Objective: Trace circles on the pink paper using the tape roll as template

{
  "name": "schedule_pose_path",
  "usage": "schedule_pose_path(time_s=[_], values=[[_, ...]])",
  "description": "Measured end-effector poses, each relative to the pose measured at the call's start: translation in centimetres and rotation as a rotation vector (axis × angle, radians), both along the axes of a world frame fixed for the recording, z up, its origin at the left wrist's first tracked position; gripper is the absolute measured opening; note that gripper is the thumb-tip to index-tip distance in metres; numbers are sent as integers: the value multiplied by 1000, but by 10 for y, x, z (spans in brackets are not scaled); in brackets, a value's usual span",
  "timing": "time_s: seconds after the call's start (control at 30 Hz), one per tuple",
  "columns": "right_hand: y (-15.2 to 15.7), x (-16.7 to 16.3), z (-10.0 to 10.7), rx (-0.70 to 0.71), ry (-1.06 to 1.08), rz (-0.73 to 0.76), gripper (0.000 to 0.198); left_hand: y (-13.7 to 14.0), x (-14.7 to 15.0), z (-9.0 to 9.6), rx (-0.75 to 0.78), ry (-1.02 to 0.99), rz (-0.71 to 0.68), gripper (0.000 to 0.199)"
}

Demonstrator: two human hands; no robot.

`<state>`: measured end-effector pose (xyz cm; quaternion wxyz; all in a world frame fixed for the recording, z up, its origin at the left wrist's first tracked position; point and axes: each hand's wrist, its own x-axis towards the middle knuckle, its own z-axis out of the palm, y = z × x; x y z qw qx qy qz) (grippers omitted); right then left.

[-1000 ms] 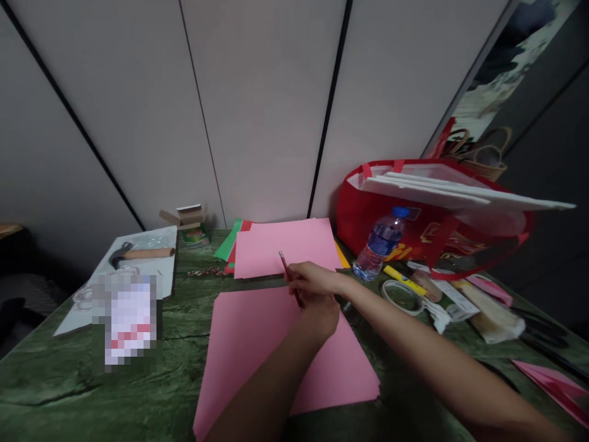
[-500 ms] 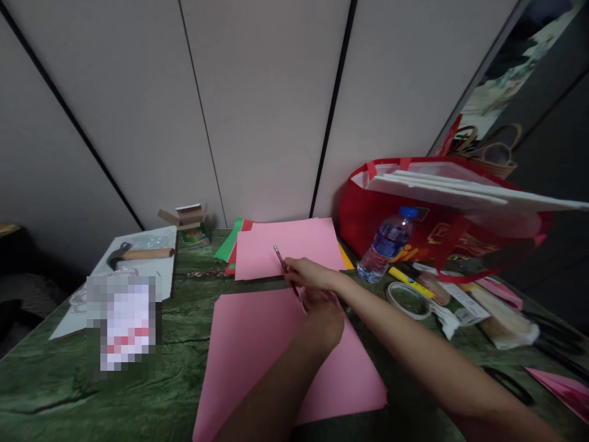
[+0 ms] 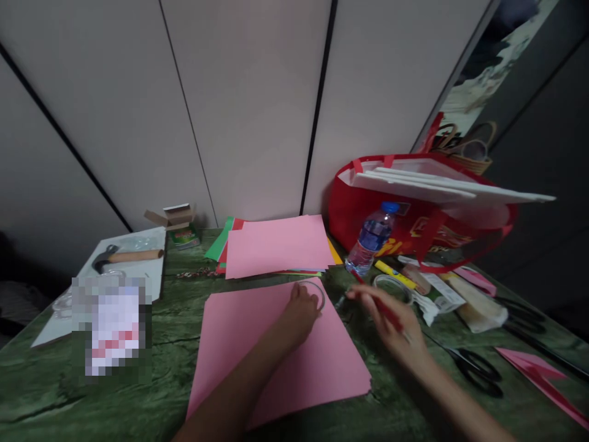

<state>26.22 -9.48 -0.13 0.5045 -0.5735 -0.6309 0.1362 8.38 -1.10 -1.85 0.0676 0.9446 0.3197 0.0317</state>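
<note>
A stack of pink paper lies on the table in front of me. On its upper right corner rests a thin, pale ring, which looks like a roll of tape. My left hand bends its fingers over the near left part of this ring and covers some of it. Off to the right of the stack, my right hand grips a red pencil, slightly blurred by motion. A second roll of tape lies just behind my right hand. Scissors with black handles are to its right.
More coloured paper lies at the back against the wall. A water bottle leans by a red bag. A yellow glue stick and packets sit at right. On the left are a hammer and a small box.
My right hand has moved right and toward me with the pencil, away from my left hand and the ring. My left hand stays at the ring. The view has shifted slightly.
</note>
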Motion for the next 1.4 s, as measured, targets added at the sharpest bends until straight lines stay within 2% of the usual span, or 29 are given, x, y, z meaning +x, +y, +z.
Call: schedule_pose_path(time_s=[0.07, 0.13, 0.2, 0.3, 0.47, 0.57, 0.7, 0.83, 1.03, 1.23, 1.4], values=[[-37, 2, -18, -106, -77, 43, 22, 2, -8, -7, -17, -57, 19, 6], [-65, 0, -37, -186, -133, 110, 39, 2, -15, -15, -22, -117, 58, 6], [-81, -5, -54, -234, -207, 127, 56, -1, -19, -20, -23, -168, 92, 4], [-87, -11, -67, -240, -257, 68, 56, -12, -24, -23, -23, -239, 119, 12], [-79, -9, -64, -259, -230, 108, 35, -46, -33, -35, -63, -371, 57, 26], [-78, -7, -64, -275, -216, 117, 32, -62, -37, -48, -14, -425, 10, 28], [-80, -8, -68, -274, -211, 109, 30, -71, -36, -59, 94, -459, -18, 23], [-81, -9, -71, -255, -214, 96, 28, -79, -30, -59, 169, -421, -34, 22], [-81, -8, -76, -259, -183, 90, 29, -91, -28, -53, 222, -352, -56, 10], [-81, -8, -74, -267, -174, 87, 25, -93, -28, -49, 246, -377, -47, 17], [-80, -7, -75, -247, -172, 91, 28, -91, -26, -54, 339, -374, -82, 8]])
